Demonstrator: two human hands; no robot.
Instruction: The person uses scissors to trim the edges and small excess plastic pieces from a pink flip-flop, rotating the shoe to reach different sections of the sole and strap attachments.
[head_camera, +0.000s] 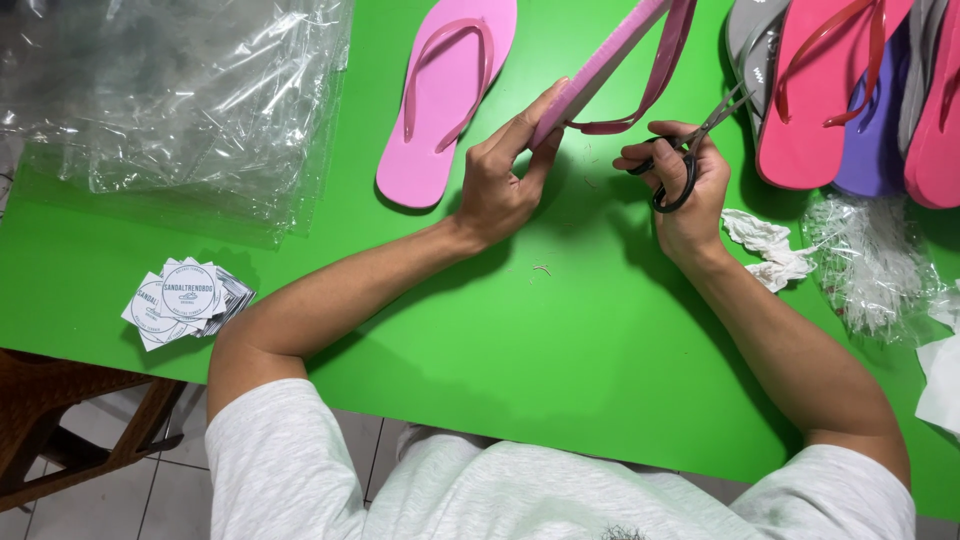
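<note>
— Fingers (520, 125) of the left hand (497, 185): how do they stand?
— Closed on the heel edge of a pink foam flip-flop sandal (598, 68), held on its side above the green desk (560, 340), its pink strap (665, 60) hanging to the right.
— Right hand (685, 190)?
— Fingers threaded through the black handles of a pair of steel scissors (700, 135); blades only slightly parted, tips pointing up-right, just beside the strap.
— Other items on the desk?
— One pink flip-flop lying flat (445, 100), left of the held one. Row of flip-flops in grey, pink and purple (840, 90), top right. Heap of clear plastic bags (170, 100), top left. Stack of small square white printed labels (185, 300), lower left. Crumpled white paper (770, 250) and a clear plastic wad (870, 265), beside the right wrist.
</note>
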